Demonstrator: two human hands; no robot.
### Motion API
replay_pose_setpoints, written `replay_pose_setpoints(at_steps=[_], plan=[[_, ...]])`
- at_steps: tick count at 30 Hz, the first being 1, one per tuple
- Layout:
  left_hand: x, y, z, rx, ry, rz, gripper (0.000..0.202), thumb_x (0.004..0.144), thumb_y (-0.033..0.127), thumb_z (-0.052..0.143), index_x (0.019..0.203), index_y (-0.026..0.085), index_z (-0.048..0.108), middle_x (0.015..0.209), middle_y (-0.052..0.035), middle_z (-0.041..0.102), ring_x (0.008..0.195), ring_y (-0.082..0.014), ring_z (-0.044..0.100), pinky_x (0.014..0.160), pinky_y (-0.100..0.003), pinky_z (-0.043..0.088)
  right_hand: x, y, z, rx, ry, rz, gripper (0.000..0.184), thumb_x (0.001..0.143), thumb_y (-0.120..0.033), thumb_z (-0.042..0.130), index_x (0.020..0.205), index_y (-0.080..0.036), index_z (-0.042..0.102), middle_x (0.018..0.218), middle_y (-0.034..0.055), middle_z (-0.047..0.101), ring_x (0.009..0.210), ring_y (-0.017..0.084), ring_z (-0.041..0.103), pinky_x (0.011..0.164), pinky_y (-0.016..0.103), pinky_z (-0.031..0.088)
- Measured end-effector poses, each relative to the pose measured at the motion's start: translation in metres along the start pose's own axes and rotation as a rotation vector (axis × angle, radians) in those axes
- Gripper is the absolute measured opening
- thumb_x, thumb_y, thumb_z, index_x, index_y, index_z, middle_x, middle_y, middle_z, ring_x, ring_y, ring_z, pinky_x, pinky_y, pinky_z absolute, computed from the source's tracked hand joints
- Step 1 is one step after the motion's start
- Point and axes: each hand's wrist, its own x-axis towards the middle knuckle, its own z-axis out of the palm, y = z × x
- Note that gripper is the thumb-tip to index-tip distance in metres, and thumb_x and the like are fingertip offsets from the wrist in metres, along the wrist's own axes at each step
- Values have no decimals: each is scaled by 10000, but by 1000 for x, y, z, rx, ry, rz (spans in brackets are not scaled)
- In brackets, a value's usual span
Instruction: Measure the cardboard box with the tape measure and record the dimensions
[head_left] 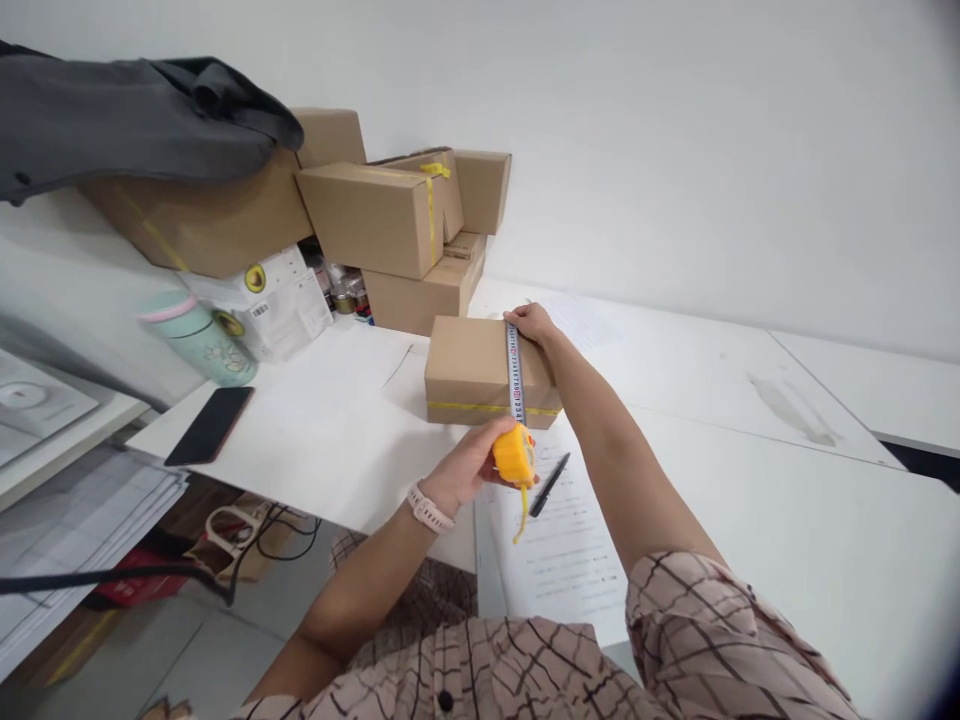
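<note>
While in left grip (466, 468), tape measure (514, 456), blade (514, 368) across box (469, 350) to right grip (534, 322)

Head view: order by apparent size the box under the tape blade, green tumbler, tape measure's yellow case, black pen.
1. Cardboard box
2. Green tumbler
3. Yellow case
4. Black pen

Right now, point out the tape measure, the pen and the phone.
Tape measure (514, 456): head view, on its yellow case.
Pen (550, 485): head view, middle of its black barrel.
Phone (210, 427): head view, on its dark upper face.
</note>
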Motion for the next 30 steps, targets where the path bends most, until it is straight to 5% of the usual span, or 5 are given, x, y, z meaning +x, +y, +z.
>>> replay_pose_setpoints(at_steps=[7,10,14,24,30], plan=[[-41,25,-45,201,279,353,412,750,495,739,1031,225,605,993,-39,690,794,-205,705,742,-354,589,-53,33,-61,294,221,-20,691,900,-744,359,1086,-172,700,1147,146,700,1102,248,621,969,367,462],[-38,30,-78,332,496,448,487,705,500,744,1062,227,554,977,-6,677,764,-180,701,695,-301,562,-103,50,-68,350,112,140,741,898,-768,322,1286,-215,628,1324,159,628,1192,284,590,935,395,494],[-22,41,-99,358,464,365,463,696,505,712,1004,208,535,923,9,664,727,-183,712,707,-317,570,-154,40,-55,400,-123,78,734,903,-763,334,1474,-320,455,1521,97,472,1271,279,548,942,401,511],[-11,118,-67,415,365,491,405,747,494,682,958,191,513,960,-37,669,809,-196,704,727,-367,615,-111,-14,-76,-339,44,-184,392,909,-517,542,1055,-197,715,1087,132,700,1058,295,598,950,413,431],[-41,58,-34,359,215,416,395,735,458,710,990,218,526,920,-20,686,726,-196,713,677,-331,583,-99,-27,-53,-307,59,-335,282,934,-282,457,1057,-217,702,1111,78,718,1048,259,604,987,378,382]])
